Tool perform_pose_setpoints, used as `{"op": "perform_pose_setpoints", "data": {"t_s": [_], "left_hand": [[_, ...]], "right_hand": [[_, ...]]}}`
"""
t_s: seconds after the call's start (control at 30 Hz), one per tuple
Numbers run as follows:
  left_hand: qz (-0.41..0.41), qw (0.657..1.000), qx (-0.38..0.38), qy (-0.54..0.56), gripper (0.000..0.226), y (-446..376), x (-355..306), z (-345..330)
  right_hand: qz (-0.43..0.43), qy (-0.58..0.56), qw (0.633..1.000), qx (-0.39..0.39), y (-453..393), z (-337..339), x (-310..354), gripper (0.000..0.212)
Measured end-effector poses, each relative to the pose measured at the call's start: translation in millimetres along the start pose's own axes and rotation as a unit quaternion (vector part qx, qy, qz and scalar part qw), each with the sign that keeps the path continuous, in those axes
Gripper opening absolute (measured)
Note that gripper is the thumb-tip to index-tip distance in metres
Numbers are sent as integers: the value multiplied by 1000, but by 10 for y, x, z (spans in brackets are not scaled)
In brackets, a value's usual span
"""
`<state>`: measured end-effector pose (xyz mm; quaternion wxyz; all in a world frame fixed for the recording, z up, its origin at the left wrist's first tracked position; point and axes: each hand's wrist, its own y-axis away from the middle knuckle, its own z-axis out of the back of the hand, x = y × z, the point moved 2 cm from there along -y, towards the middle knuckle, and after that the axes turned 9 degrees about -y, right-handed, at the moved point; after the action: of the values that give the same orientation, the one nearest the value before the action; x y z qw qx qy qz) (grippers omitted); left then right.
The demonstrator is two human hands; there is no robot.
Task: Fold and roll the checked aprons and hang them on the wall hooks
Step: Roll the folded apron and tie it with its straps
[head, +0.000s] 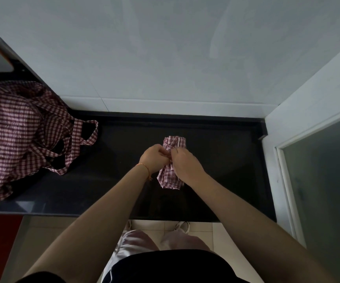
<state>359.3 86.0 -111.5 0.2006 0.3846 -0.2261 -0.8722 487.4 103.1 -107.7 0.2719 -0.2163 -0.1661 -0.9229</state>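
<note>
A red-and-white checked cloth apron, rolled into a tight bundle (172, 162), lies at the centre of the glossy black stone bench (226, 160). The left hand (154, 158) and right hand (185, 164) both pinch it at its middle, seemingly tying the strap. At nine o'clock a heap of unfolded checked aprons (20, 131) waits. Next: cinch the tie, then find a hook; none shows.

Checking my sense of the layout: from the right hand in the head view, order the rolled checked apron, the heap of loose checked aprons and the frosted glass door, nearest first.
1. Rolled checked apron, gripped by the right hand.
2. Frosted glass door, far right.
3. Heap of loose checked aprons, far left on the black counter.
</note>
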Motion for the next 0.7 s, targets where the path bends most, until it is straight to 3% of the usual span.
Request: {"op": "perform_pose_setpoints", "data": {"t_s": [0.23,0.37,0.7], "left_hand": [[-23,999,34,-27,21,16,-32,-43],[-26,999,27,-35,25,-34,-25,-51],[-141,970,7,-196,19,-101,-137,-44]], "right_hand": [[27,-16,999,-17,57,-52,-83,38],[46,-22,998,-42,105,-70,-149,29],[57,-45,993,-88,146,-114,-258,23]]}}
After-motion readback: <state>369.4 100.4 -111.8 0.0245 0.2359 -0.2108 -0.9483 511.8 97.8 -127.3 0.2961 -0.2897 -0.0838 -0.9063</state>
